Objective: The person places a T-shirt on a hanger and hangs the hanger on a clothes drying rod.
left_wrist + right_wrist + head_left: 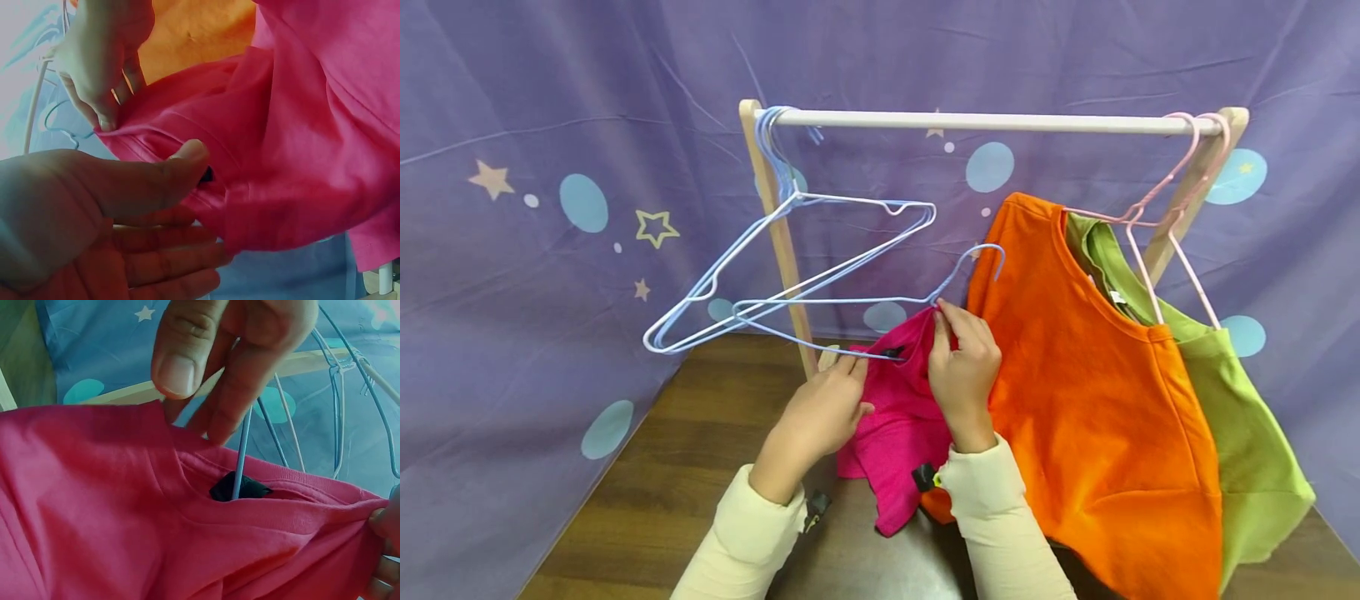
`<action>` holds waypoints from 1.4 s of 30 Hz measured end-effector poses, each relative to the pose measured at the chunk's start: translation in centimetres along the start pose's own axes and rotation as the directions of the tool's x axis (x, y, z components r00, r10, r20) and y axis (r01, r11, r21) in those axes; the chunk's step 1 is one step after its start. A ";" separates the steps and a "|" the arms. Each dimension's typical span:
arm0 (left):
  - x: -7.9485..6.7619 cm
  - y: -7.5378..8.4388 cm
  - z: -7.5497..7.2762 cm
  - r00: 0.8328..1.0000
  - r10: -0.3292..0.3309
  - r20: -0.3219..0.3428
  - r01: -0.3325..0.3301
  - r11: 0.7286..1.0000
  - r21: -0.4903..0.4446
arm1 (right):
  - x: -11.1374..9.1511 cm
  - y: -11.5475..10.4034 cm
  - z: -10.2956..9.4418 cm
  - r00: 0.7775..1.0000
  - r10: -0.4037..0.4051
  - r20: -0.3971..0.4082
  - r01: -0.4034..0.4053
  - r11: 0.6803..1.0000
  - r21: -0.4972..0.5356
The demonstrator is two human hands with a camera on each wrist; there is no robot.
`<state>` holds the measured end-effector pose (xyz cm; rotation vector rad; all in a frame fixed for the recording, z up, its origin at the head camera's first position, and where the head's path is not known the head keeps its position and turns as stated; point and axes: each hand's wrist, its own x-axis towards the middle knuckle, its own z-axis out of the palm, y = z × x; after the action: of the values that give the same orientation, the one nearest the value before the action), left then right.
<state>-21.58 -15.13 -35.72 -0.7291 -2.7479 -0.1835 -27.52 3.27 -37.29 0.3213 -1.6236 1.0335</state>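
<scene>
My right hand pinches the neckline of a magenta shirt, close to the neck of a light-blue hanger. One end of that hanger goes into the shirt's neck opening, beside a black label. Its other end sticks out to the left, with the hook pointing up and right. My left hand is at the shirt's left side, fingertips by the hanger's lower bar. In the left wrist view its thumb stands apart from its fairly straight fingers at the collar. The hanger's inserted end is hidden by cloth.
A rack with a white rail stands behind. White and blue hangers hang at its left. An orange shirt and a green shirt hang on pink hangers at the right. Below is a brown wooden surface.
</scene>
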 end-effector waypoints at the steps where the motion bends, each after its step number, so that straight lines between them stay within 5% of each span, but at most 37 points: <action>1: 0.0 -0.1 0.0 1.000 -0.004 0.000 0.004 1.000 -0.012 | 0.0 0.0 0.0 1.000 -0.002 0.000 0.002 1.000 0.001; 7: 0.3 -0.4 0.1 0.999 0.027 -0.018 -0.027 0.998 -0.050 | 0.3 0.1 -0.3 1.000 0.009 -0.021 -0.009 1.000 0.011; 15: 0.9 0.3 0.2 0.964 0.119 -0.236 -0.103 0.992 0.078 | 0.5 0.4 -0.5 0.999 0.033 -0.041 -0.033 0.999 0.006; 21: 1.3 1.3 0.7 0.960 0.122 -0.251 -0.117 0.993 0.036 | 0.6 0.4 -0.6 0.998 0.040 -0.048 -0.039 0.999 0.010; 27: 1.4 2.6 1.1 0.939 0.150 -0.309 -0.168 0.985 -0.035 | 0.8 0.2 -0.8 0.998 0.046 -0.052 -0.046 0.999 0.003; 33: 1.5 2.8 1.9 0.966 0.049 -0.254 -0.049 0.999 0.009 | 0.9 0.1 -0.9 0.997 0.058 -0.057 -0.058 0.998 -0.001; 42: 1.4 2.7 2.3 0.982 -0.090 -0.164 0.089 0.996 -0.015 | 1.0 0.1 -1.1 0.994 0.077 -0.073 -0.077 0.997 -0.003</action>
<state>-21.94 -11.70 -37.29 -0.5649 -2.6245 -0.2614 -27.21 4.45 -36.41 0.2160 -1.5836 1.0861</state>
